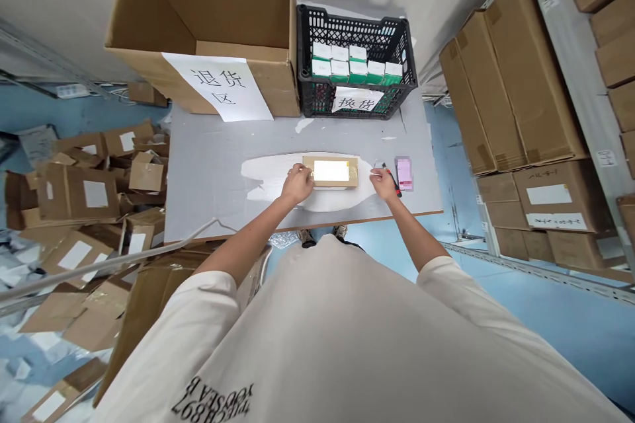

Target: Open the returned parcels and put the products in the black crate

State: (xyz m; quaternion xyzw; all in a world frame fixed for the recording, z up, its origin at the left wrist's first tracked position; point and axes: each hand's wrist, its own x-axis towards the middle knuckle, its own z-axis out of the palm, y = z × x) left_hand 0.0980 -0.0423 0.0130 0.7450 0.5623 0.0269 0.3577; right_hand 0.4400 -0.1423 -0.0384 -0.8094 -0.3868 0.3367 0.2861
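A small cardboard box (350, 182) with a white label lies flat near the front of the grey table. My left hand (298, 184) is closed on its left end, fingers at the edge. To the right of the box, apart from it, my right hand (383, 184) has its thumb and fingers pinched together; what is between them, if anything, is too small to name. A red and black cutter-like tool (398, 192) lies beside that hand, partly hidden by it. Just right of the tool is a phone (404, 174) with a pink screen.
At the table's (208, 165) back stand a large open carton (278, 79) with a paper sign and a black plastic crate (303, 89) holding several white-green boxes (340, 71). Discarded cartons (74, 198) pile up on the left floor. Shelves with stacked cartons (536, 86) stand right.
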